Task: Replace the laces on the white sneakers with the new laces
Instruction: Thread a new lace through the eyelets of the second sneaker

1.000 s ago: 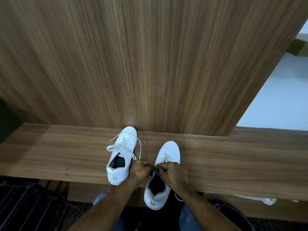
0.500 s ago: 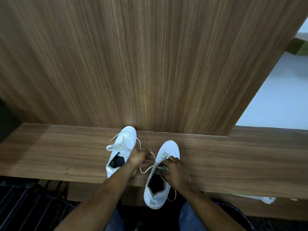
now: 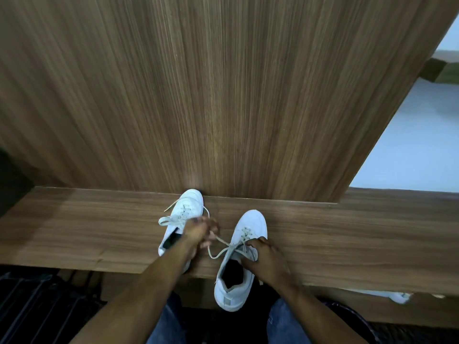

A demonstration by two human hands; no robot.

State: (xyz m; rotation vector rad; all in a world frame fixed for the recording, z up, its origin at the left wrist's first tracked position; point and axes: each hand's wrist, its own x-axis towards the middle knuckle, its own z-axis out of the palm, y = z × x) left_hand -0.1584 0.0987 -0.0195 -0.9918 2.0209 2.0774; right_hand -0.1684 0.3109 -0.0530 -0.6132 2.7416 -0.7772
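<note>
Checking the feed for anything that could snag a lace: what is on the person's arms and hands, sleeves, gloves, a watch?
Nothing shows. Both forearms are bare to the frame's bottom edge, no sleeve in view. The left hand and right hand wear no gloves; I see no watch, band or ring, though the left hand is motion-blurred. Blue jeans cover the legs below.

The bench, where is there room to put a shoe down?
The wooden bench is bare left of the left sneaker and right of the right sneaker. It is crowded between them, where both hands, left and right, work the lace.
</note>
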